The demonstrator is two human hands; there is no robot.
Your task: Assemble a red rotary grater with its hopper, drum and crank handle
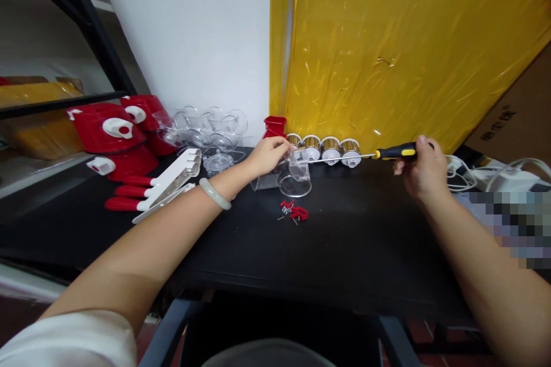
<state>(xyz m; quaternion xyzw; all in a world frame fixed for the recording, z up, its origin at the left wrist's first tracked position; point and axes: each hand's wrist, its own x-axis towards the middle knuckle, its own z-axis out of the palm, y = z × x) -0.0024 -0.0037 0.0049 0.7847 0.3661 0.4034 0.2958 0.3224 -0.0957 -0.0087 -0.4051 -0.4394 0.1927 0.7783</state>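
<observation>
"Yellow and black, that screwdriver [394, 152]: which way does it lie from the clear plastic part [297, 176]?"

"Off to its right, with the long axis running nearly level across the table [344, 252] and the shaft pointing left, straight at the part. The tip reaches the part's far right side, though I can't tell whether it sits in a screw"

"And your hands?"

"My left hand [270, 156] is the nearer one, at the part's far left, fingers curled over and pinching it. My right hand [424, 171] is well to the right of the part, closed around the back end of the screwdriver's handle"

"How does the part rest?"

"Low over the table, its round rim towards me; I can't tell whether my grip lifts it"

"What stands around it?"

"Just in front of it, red clips [299, 213] and small metal pieces [280, 218]. Behind it, a red funnel [274, 125]; behind and to its right, metal drums [330, 149]. Well to its left, red-and-white handles [172, 175]"
</observation>
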